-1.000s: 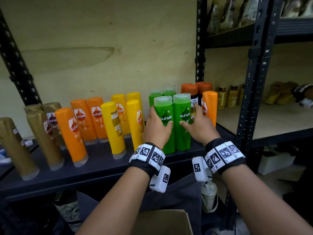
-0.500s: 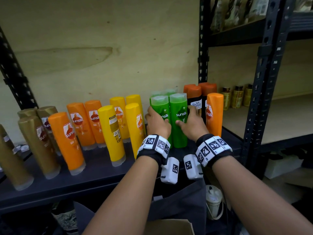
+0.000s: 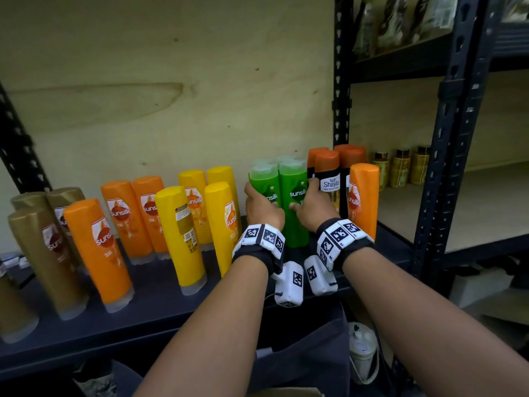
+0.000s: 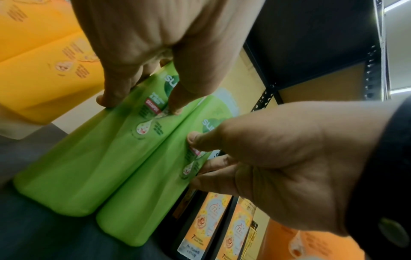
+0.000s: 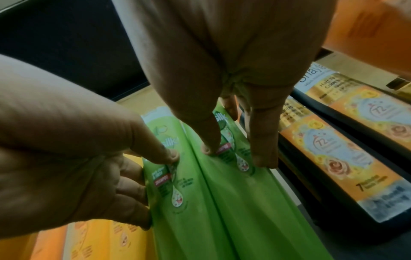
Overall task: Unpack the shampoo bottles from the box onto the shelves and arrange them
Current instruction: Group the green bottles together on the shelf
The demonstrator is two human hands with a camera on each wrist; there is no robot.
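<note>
both hands (image 3: 286, 209) slid the green bottles (image 3: 282, 202) further back.

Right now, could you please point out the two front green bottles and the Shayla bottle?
Left green bottle (image 3: 264, 184), head view, upper body.
Right green bottle (image 3: 293, 224), head view, lower body.
Shayla bottle (image 3: 330, 183), head view, white label.

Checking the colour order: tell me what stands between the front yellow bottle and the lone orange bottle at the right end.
In the head view, the green bottles gripped by both hands, then the black Shayla bottles.
</note>
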